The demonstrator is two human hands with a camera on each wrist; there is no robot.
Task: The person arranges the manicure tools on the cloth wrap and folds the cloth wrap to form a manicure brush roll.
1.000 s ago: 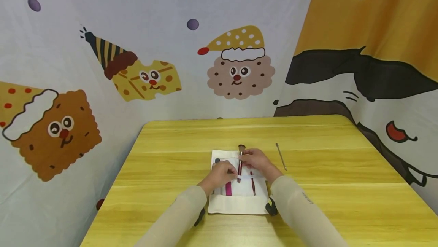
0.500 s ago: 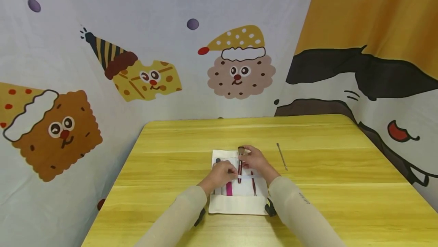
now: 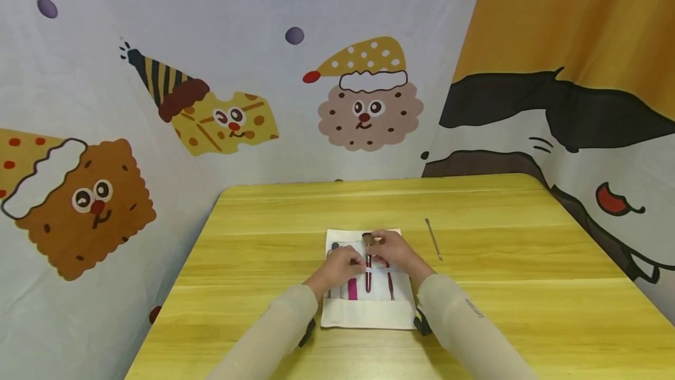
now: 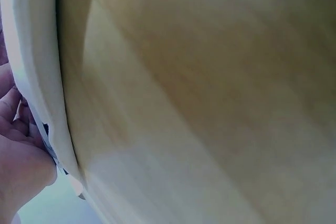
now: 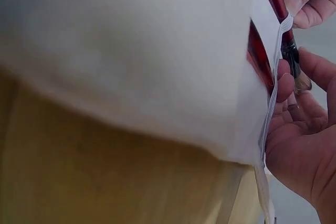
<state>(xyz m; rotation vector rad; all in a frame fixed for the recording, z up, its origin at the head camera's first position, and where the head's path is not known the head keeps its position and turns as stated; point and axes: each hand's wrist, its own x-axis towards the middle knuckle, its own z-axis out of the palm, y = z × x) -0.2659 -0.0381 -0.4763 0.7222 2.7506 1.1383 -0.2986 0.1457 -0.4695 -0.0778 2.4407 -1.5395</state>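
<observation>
A cream fabric roll-up case (image 3: 369, 314) lies unfolded on the table. A makeup brush (image 3: 368, 282) with a dark red handle passes under its white elastic band (image 5: 286, 24), bristles pointing away from me. My right hand (image 3: 395, 250) pinches the brush near its ferrule and bristles. Beside the handle, my left hand (image 3: 341, 266) pinches the band between thumb and finger. A slim red tool (image 3: 391, 286) sits under the band to the right. Left of the brush are a magenta strip (image 3: 352, 290) and a dark-topped item (image 3: 335, 246), partly covered by my left hand.
A thin metal rod (image 3: 433, 239) lies on the yellow wood table (image 3: 253, 251), right of the case. A cartoon-printed curtain (image 3: 253, 28) hangs behind the table's far edge. Black wrist gear (image 3: 422, 324) shows beneath the right sleeve.
The brush has slid toward me through the elastic band, its handle end now lower on the case. My right hand moved slightly with it; the left hand stayed at the band.
</observation>
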